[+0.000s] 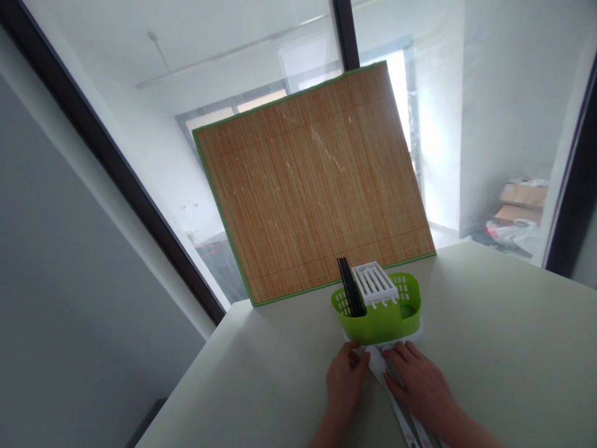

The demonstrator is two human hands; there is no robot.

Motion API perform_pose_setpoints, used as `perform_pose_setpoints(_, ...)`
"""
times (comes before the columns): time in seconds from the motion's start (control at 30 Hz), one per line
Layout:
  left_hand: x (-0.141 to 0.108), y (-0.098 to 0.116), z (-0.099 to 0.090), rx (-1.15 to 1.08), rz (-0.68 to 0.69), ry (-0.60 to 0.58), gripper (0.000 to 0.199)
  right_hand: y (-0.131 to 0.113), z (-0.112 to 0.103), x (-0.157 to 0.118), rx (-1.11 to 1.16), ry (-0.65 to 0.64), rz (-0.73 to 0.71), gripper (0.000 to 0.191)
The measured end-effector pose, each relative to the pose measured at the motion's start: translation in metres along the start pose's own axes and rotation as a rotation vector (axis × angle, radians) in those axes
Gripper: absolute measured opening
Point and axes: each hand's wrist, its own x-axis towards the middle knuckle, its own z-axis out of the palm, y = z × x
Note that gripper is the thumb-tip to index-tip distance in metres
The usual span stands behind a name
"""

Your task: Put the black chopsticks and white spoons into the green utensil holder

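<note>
Two long-handled white spoons lie side by side on the table, handles toward me. My left hand [346,377] has its fingers curled, with thumb and fingertips closed at the bowl of the left spoon [375,362]. Over the other spoon [420,430] my right hand [418,381] is bent, fingers closed around its upper end, which is mostly hidden. Just beyond both hands stands a green cutlery holder [380,323] on a white base. A bundle of black chopsticks [351,287] leans in its left compartment. A white slotted rack [375,284] with small hooks sits across its middle.
A bamboo mat [317,186] with green edging leans upright against the glass behind the holder. The pale table [280,367] reaches to the glass partition. A grey wall [84,280] is at the left. Cardboard boxes [522,200] lie beyond the glass.
</note>
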Motion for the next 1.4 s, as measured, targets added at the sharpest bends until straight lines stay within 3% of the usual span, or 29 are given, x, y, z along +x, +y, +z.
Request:
perform_pose_setpoints(0.17, -0.003, 0.009, 0.008, 0.213, 0.025, -0.002, 0.020, 0.001, 0.009, -0.002, 0.016, -0.032, -0.009, 0.018)
perform_pose_setpoints(0.33, -0.005, 0.007, 0.008, -0.093, 0.105, 0.022, 0.025, -0.001, 0.002, 0.000, 0.154, -0.003, 0.065, 0.018)
perform_pose_setpoints(0.47, -0.009, 0.017, -0.002, -0.383, 0.173, 0.166, 0.027, -0.007, -0.008, 0.002, 0.265, -0.043, 0.048, 0.019)
perform_pose_setpoints(0.57, -0.015, 0.025, -0.010, -0.401, 0.241, 0.318, 0.022, -0.013, -0.009, -0.001, 0.310, -0.162, -0.012, 0.014)
perform_pose_setpoints(0.67, -0.023, 0.028, -0.017, -0.339, 0.389, 0.410, 0.013, -0.017, -0.003, -0.004, 0.303, -0.193, -0.048, 0.020)
perform_pose_setpoints(0.8, -0.032, 0.029, -0.019, -0.278, 0.549, 0.342, 0.014, -0.014, 0.004, -0.004, 0.286, -0.155, -0.075, 0.024)
perform_pose_setpoints(0.93, -0.035, 0.032, -0.017, -0.210, 0.445, 0.260, 0.019, -0.011, 0.005, -0.004, 0.269, -0.137, -0.073, 0.023)
perform_pose_setpoints(1.03, -0.032, 0.037, -0.021, -0.161, 0.422, 0.278, 0.021, -0.012, 0.002, -0.003, 0.283, -0.138, -0.063, 0.021)
perform_pose_setpoints(1.1, -0.027, 0.044, -0.030, -0.141, 0.436, 0.348, 0.021, -0.012, -0.002, -0.003, 0.328, -0.134, -0.070, 0.015)
perform_pose_setpoints(1.2, -0.009, 0.061, -0.056, -0.144, 0.443, 0.543, 0.020, -0.009, -0.011, 0.000, 0.386, -0.065, -0.063, 0.018)
perform_pose_setpoints(1.3, 0.023, 0.080, -0.087, -0.197, 0.409, 0.736, 0.024, 0.001, -0.016, 0.005, 0.325, 0.088, -0.014, 0.018)
perform_pose_setpoints(1.4, 0.062, 0.092, -0.106, -0.248, 0.386, 0.798, 0.029, 0.016, -0.012, 0.009, 0.186, 0.182, 0.018, 0.016)
